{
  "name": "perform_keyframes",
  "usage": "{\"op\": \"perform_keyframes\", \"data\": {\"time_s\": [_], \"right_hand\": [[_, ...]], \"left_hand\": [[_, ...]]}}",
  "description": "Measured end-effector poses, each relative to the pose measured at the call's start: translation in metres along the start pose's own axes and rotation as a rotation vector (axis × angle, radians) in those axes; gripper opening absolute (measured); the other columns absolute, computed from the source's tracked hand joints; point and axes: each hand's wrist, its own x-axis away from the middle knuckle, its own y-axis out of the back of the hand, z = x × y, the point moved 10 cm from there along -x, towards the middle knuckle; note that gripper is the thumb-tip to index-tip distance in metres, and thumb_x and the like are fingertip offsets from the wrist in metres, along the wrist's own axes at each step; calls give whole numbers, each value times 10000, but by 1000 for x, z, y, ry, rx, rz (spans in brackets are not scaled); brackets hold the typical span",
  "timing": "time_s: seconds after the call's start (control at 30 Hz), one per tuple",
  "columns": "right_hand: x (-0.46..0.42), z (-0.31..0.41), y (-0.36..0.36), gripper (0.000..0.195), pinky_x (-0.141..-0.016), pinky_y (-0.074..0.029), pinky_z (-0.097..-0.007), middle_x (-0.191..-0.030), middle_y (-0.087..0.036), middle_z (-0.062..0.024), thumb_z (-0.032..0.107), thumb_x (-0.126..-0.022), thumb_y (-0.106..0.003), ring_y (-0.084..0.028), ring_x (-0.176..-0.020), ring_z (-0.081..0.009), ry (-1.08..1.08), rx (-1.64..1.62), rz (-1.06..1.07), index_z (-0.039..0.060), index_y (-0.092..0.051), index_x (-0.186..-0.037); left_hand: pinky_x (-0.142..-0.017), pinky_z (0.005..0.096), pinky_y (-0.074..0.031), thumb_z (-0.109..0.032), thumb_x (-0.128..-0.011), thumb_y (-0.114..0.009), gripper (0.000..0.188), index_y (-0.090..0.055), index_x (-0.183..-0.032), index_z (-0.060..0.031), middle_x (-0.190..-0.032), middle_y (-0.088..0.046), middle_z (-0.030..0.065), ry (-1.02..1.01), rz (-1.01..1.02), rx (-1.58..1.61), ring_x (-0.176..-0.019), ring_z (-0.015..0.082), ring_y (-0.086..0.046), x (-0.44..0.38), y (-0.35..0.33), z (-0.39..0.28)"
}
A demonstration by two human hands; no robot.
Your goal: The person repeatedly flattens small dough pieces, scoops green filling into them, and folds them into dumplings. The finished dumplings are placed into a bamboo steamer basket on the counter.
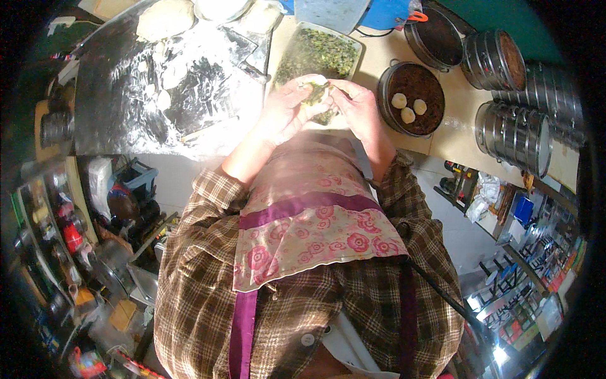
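Note:
My left hand (284,106) cups a dough wrapper with green filling (315,94), and the fingers of my right hand (352,99) pinch its edge. Both hands are over the near end of a rectangular tray of chopped green filling (326,49). To the right, a round steamer tier (414,99) with a dark liner holds several pale buns (399,100). At the left, a floured dark board (104,104) bears small pieces of dough (163,100), a thin stick (203,131) and, at its far edge, a large lump of dough (165,19).
Stacked metal steamers (513,137) stand on the right of the counter, beside another round steamer (434,38). A white bowl (222,7) sits at the far edge. Behind the filling tray lies a translucent bluish container or lid (329,12). Shelves with goods flank both sides below.

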Motion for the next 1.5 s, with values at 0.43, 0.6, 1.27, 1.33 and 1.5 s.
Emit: {"op": "perform_keyframes", "data": {"time_s": [0.43,0.6,1.27,1.33,1.5], "right_hand": [[-2,15,1,315,-850,-527,-354,-1053,-722,-138,277,-978,-579,-689,-951,-236,61,286,-3,60,-658,-1192],[2,29,-4,277,-837,-532,-357,-1041,-722,-138,232,-974,-573,-693,-934,-254,51,328,42,59,-657,-1174],[-3,21,-4,207,-770,-525,-341,-966,-691,-109,149,-945,-614,-652,-863,-196,113,224,10,23,-655,-1104],[-7,16,-12,245,-844,-531,-407,-1029,-701,-161,231,-971,-563,-681,-940,-309,95,212,119,52,-658,-1109],[-2,30,-7,235,-840,-534,-407,-1026,-696,-167,227,-971,-565,-680,-933,-319,113,233,46,48,-659,-1091]], "left_hand": [[-811,265,-544,-98,-1003,-574,239,-618,-1226,-22,-1030,-685,40,-5,-324,-687,-912,112,-643,11,8,-9],[-800,238,-523,-116,-994,-606,237,-642,-1211,-27,-1032,-696,13,-103,-262,-886,-890,72,-631,4,15,-14],[-641,265,-536,-145,-1052,-472,248,-574,-1219,8,-988,-646,67,49,-307,-411,-751,139,-625,6,17,6],[-608,247,-503,-142,-1047,-482,245,-575,-1220,4,-955,-636,49,35,-297,-499,-717,115,-597,5,15,5],[-634,226,-505,-189,-1040,-485,279,-601,-1234,-26,-980,-667,28,98,-216,-695,-790,102,-633,0,10,-2]]}}
